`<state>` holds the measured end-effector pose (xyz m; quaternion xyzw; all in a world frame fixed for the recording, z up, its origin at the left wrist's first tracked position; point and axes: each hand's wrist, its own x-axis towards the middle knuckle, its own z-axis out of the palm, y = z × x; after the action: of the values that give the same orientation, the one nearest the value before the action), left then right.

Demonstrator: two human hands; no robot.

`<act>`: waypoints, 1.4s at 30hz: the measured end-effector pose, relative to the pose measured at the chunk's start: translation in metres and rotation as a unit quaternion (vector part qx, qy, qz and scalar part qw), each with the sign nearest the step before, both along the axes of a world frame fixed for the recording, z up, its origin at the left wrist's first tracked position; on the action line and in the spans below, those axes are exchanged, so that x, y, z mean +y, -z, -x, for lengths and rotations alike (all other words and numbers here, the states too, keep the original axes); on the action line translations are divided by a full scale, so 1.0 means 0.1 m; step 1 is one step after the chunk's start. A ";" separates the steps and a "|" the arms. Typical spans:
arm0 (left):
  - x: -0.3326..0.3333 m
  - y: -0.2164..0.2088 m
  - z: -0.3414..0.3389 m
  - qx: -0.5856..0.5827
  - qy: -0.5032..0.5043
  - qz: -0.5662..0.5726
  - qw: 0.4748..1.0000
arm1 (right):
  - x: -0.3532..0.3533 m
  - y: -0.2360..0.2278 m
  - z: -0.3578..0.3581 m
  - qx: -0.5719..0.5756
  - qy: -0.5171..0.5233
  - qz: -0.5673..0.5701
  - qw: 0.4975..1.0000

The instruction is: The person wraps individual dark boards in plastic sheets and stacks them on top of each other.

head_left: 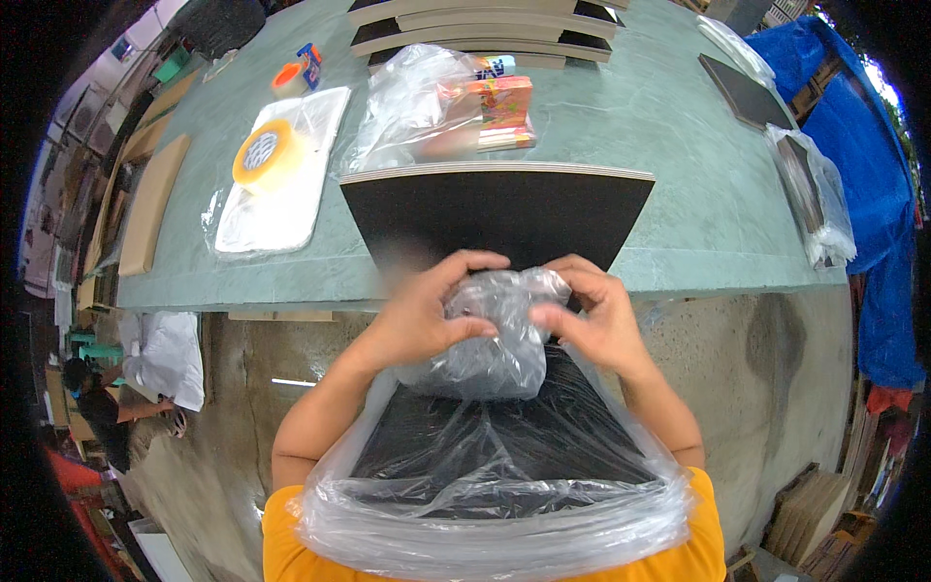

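Note:
My left hand (436, 308) and my right hand (598, 315) face each other in front of me, fingers curled around a bunched, crumpled part of clear plastic film (509, 335). Just beyond them, a flat black board (495, 209) with a pale edge leans up at the table's near side, its lower part hidden behind my hands. Closer to my body, more clear plastic (495, 524) wraps over a dark surface (504, 427), with thick folds across my front. Whether that dark surface belongs to the same board I cannot tell.
On the green table (698, 213) lie a tape roll (262, 155) on a white plastic stack (301, 209), a tape dispenser (296, 76), a bag with red packets (504, 107) and stacked boards (485, 39). Blue tarp (844, 145) hangs at right. Another person (102, 407) works at far left.

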<state>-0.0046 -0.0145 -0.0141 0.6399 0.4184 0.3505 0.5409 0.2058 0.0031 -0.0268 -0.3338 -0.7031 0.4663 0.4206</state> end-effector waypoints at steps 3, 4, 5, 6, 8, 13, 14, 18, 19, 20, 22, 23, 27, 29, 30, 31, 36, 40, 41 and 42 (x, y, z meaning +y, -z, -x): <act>-0.01 0.01 0.03 0.037 0.001 0.002 0.999 | 0.07 -0.01 -0.03 0.228 0.014 0.271 0.935; -0.02 0.00 0.06 0.033 -0.020 0.021 0.999 | 0.10 -0.11 -0.08 0.241 0.016 0.313 0.919; -0.03 0.00 0.08 0.030 -0.043 0.042 0.998 | 0.09 -0.17 -0.10 0.178 0.008 0.285 0.942; -0.04 0.01 0.10 0.045 -0.043 0.013 0.998 | 0.09 -0.21 -0.10 0.113 0.000 0.256 0.960; -0.05 0.04 0.11 0.074 -0.040 -0.045 0.995 | 0.08 -0.21 -0.14 0.014 -0.024 0.204 0.979; -0.02 -0.15 0.15 0.191 -0.051 -0.172 0.965 | 0.07 -0.21 -0.15 0.038 -0.010 0.195 0.980; -0.01 -0.18 0.15 0.207 -0.066 -0.249 0.944 | 0.06 -0.21 -0.15 0.035 0.001 0.199 0.979; -0.05 -0.44 0.03 0.154 -0.063 -0.153 0.974 | 0.06 -0.10 -0.10 0.139 -0.099 0.280 0.945; -0.06 -0.42 -0.10 0.082 -0.043 -0.091 0.991 | 0.02 -0.10 -0.01 0.213 -0.119 0.321 0.915; -0.07 -0.39 -0.23 0.011 -0.025 -0.031 0.999 | -0.03 -0.11 0.11 0.286 -0.141 0.360 0.877; -0.11 -0.35 -0.28 -0.103 -0.015 0.023 0.994 | -0.01 -0.11 0.20 0.358 -0.163 0.406 0.825; -0.07 -0.29 -0.12 -0.023 -0.027 -0.012 0.999 | 0.01 -0.09 0.13 0.358 -0.163 0.398 0.829; 0.04 -0.21 0.79 0.086 -0.345 -0.110 0.928 | -0.03 -0.17 -0.16 0.260 -0.084 0.338 0.901; 0.01 -0.47 0.76 -0.070 -0.480 -0.170 0.858 | -0.02 -0.09 -0.19 0.171 -0.113 0.279 0.938; -0.05 -0.58 0.45 -0.018 -0.417 -0.177 0.892 | -0.03 -0.11 -0.12 0.090 -0.089 0.281 0.951; -0.15 -0.68 0.16 0.033 -0.360 -0.189 0.913 | -0.03 -0.14 -0.03 0.155 -0.107 0.312 0.931; -0.15 -0.36 -0.18 0.002 -0.057 -0.045 0.997 | -0.07 -0.21 0.22 0.295 -0.161 0.371 0.865; -0.06 -0.02 0.48 0.079 -0.215 -0.092 0.969 | -0.06 -0.12 -0.04 0.271 -0.143 0.344 0.887; -0.02 -0.09 0.70 0.186 -0.296 -0.095 0.932 | -0.07 -0.13 -0.12 0.254 -0.119 0.328 0.902; 0.03 -0.18 0.79 0.195 -0.358 -0.160 0.899 | -0.06 -0.07 -0.20 0.230 -0.115 0.321 0.912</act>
<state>-0.0839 -0.0116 0.0037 0.5806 0.6547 0.4509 0.1762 0.2255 -0.0031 -0.0199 -0.2511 -0.4329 0.7756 0.3847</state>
